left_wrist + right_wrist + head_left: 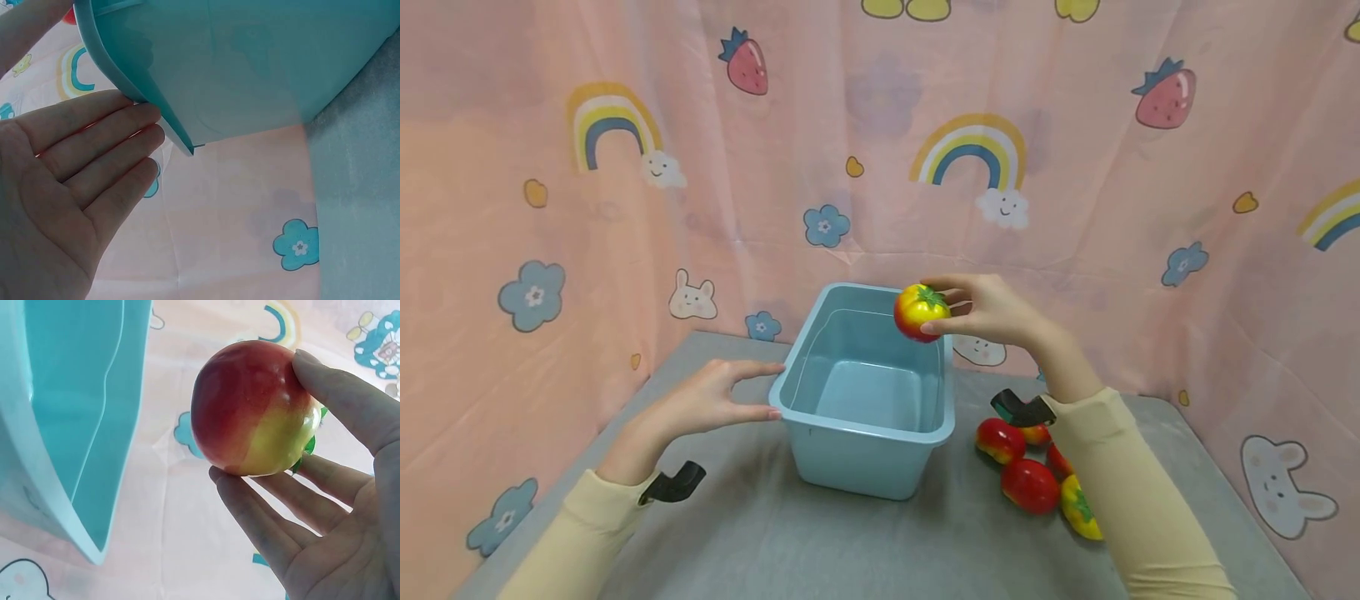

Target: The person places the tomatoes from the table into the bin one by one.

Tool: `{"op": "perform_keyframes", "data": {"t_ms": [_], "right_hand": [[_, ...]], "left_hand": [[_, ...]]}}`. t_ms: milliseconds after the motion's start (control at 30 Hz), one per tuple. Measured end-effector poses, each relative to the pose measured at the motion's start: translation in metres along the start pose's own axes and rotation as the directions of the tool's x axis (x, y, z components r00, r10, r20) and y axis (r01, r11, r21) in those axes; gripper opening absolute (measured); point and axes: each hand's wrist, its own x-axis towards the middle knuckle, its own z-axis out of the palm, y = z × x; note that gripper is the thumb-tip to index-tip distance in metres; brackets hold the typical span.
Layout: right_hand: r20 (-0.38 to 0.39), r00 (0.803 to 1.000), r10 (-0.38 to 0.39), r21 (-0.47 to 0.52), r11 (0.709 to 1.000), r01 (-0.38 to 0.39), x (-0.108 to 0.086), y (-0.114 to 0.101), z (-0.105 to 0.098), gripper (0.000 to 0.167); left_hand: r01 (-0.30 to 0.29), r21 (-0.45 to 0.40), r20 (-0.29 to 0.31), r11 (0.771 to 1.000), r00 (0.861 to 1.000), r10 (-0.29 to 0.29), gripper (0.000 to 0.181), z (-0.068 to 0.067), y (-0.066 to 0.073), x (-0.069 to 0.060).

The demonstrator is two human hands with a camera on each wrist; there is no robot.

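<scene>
A red and yellow toy tomato [919, 310] with a green leafy top is pinched between the thumb and fingers of my right hand [996, 310]. It is held over the right rim of a light blue plastic bin [865, 433]. The right wrist view shows the tomato [250, 409] gripped from one side, the bin wall to its left. My left hand [715, 396] is at the bin's left rim, thumb apart from the fingers. Seen from the left wrist, its fingers [119, 134] are straight and touch the rim's outer side.
Right of the bin, several red and yellow toy fruits [1030, 486] lie close together on the grey table [760, 542], partly hidden by the right forearm. A pink patterned curtain [820, 150] hangs behind and at both sides.
</scene>
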Motion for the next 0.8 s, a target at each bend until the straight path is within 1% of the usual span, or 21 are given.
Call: {"op": "perform_keyframes", "data": {"t_ms": [133, 300, 467, 600, 800], "right_hand": [[0.010, 1.000, -0.014, 0.008, 1.000, 0.014, 0.0058, -0.0022, 0.0035, 0.060], [0.017, 0.999, -0.028, 0.011, 1.000, 0.028, 0.0093, -0.0044, 0.0065, 0.058], [0.031, 0.999, -0.021, 0.023, 1.000, 0.020, 0.0086, -0.0033, 0.0094, 0.060], [0.036, 0.999, -0.023, 0.048, 0.999, 0.021, 0.0072, -0.0012, 0.0100, 0.063], [0.021, 0.999, -0.028, 0.065, 0.998, 0.026, 0.0041, 0.0032, 0.0089, 0.063]], "left_hand": [[-0.012, 0.000, -0.005, 1.000, 1.000, 0.012, 0.069, 0.0006, -0.0003, 0.0001], [-0.014, 0.001, -0.014, 1.000, 1.000, 0.014, 0.068, 0.0015, -0.0012, 0.0002], [-0.026, 0.000, -0.010, 1.000, 1.000, 0.026, 0.067, 0.0028, -0.0009, 0.0017], [-0.022, 0.001, -0.009, 1.000, 1.000, 0.022, 0.068, 0.0035, -0.0005, 0.0022], [-0.009, -0.011, -0.016, 1.000, 1.000, 0.008, 0.069, 0.0023, -0.0002, 0.0003]]}}
